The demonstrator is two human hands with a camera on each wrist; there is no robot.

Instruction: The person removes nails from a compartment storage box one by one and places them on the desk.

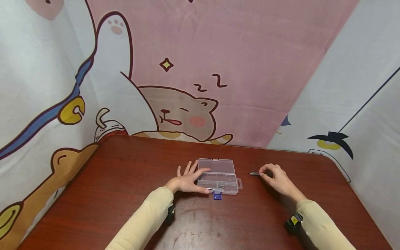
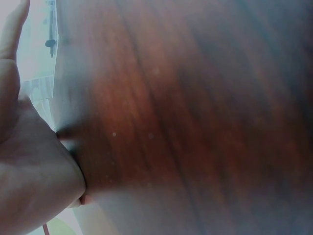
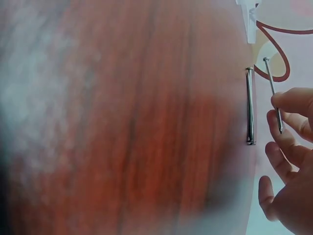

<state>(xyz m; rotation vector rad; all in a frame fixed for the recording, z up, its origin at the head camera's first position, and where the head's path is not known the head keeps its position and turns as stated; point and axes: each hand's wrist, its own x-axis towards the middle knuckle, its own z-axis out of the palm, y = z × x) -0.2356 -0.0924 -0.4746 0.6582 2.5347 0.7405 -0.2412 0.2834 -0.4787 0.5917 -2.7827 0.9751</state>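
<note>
A clear plastic box (image 1: 204,177) with its lid (image 1: 218,166) raised stands on the table, and a few thin metal pieces lie in its front compartment. My left hand (image 1: 186,181) rests spread at its left side, thumb along the front edge and index finger reaching over it. To the right of the box, my right hand (image 1: 278,177) pinches a nail (image 3: 270,73) between thumb and fingertip, its flat head pointing away from the hand. Beside it, several nails (image 3: 250,107) lie together on the table. In the left wrist view, the palm and box are only partly seen.
The brown wooden table (image 1: 131,208) extends around the box. A blue latch (image 1: 217,196) hangs at the box's front, and a clear hanging tab (image 1: 239,183) juts from its right side. Behind the table hangs a printed cloth (image 1: 250,69).
</note>
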